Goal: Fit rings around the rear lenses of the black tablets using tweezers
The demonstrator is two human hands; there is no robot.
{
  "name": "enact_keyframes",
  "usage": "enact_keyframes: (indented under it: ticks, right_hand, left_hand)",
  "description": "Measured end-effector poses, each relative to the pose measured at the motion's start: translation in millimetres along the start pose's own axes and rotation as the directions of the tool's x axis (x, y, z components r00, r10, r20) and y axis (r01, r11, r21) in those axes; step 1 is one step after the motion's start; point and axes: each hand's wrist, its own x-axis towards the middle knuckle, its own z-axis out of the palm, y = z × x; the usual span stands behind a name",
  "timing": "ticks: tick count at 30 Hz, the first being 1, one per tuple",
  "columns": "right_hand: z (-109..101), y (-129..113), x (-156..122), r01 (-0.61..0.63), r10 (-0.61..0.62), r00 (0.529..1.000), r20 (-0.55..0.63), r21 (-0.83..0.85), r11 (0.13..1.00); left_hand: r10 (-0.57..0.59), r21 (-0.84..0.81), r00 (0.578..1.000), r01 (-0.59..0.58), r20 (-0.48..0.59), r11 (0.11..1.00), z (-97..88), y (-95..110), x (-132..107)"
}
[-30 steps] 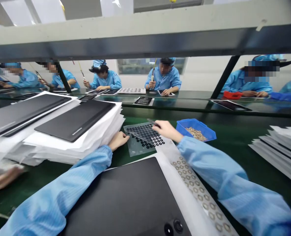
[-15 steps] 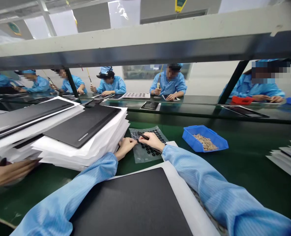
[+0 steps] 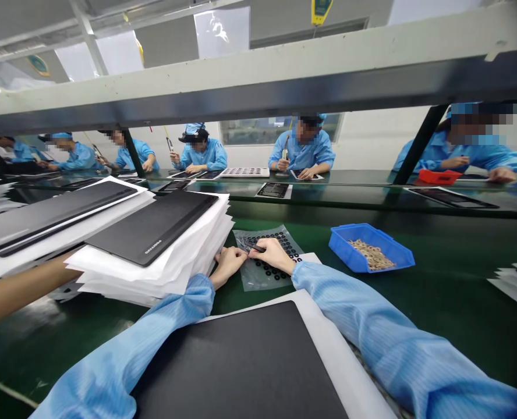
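My right hand (image 3: 273, 256) grips black-handled tweezers (image 3: 255, 247), their tips down on a clear plastic sheet of small black rubber rings (image 3: 269, 262). My left hand (image 3: 227, 265) lies at that sheet's left edge, its fingertips close to the tweezers. Whether those fingers pinch the sheet I cannot tell. Behind the left hand rises a stack of black panels on white sheets (image 3: 151, 227). Below both arms lies a black panel on a white sheet (image 3: 236, 366). To the right of my right hand stands a blue plastic bin (image 3: 369, 249) holding tan rings.
A co-worker's bare forearm (image 3: 18, 294) reaches in at the left, beside another stack of panels (image 3: 53, 209). More white sheets (image 3: 514, 285) lie at the right edge on the green bench mat (image 3: 437, 314). A grey shelf beam (image 3: 258, 93) crosses above; co-workers in blue smocks sit beyond it.
My right hand has come down from above the sheet, tweezers with it, and now sits beside my left hand. The view has tilted up, and the co-worker's arm reaches further in.
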Motion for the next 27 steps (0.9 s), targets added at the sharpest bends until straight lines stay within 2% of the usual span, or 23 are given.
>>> enact_keyframes:
  ticks: [8,15,20,27]
  right_hand:
    - [4.5,2.1,0.0,0.073,-0.073,0.997,0.005,-0.053,0.996]
    - [7.9,3.7,-2.7,0.065,-0.064,0.998,0.010,-0.051,0.997]
    - [8.5,2.8,-2.6,0.012,-0.011,0.999,0.034,-0.035,0.999]
    - [1.0,5.5,-0.3,-0.159,0.154,0.984,0.095,0.055,0.986]
  left_hand:
    - [0.018,0.028,1.000,-0.018,0.005,0.999,0.6,-1.9,-0.3]
    - [0.025,0.024,1.000,-0.025,0.009,0.999,1.0,-1.7,-1.5]
    - [0.033,0.008,0.999,-0.033,0.012,0.999,-0.2,-1.1,-2.2]
    - [0.039,-0.008,0.999,-0.039,-0.014,0.999,-2.1,1.8,-6.0]
